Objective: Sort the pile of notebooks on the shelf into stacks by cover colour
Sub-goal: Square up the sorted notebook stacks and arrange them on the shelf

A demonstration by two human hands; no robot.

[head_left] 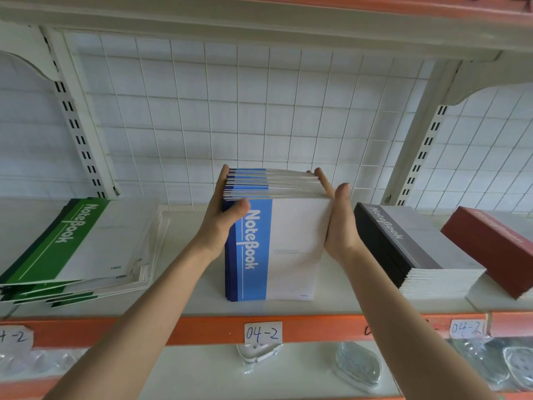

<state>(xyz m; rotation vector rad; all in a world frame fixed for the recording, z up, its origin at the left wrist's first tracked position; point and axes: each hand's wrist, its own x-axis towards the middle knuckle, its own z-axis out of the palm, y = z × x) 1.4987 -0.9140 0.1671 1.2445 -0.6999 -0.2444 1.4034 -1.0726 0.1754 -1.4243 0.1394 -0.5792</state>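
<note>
Mid-way along the white metal shelf (199, 301), between a fanned green-and-white notebook pile (83, 243) and a neat black-and-grey notebook stack (415, 249): blue-and-white paper notebook stack (291, 243), squeezed from both sides. Left hand (220, 223) gripping the spine side, thumb over the cover; right hand (341, 226) with fingers (324, 180) straight, pressed flat against the open edge.

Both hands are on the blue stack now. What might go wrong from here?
The blue stack is fanned at its top edge; held just between the left hand and right hand, some notebooks may slide out. The green stack beside it is splayed, so a nudge could spill it off the shelf.
</note>
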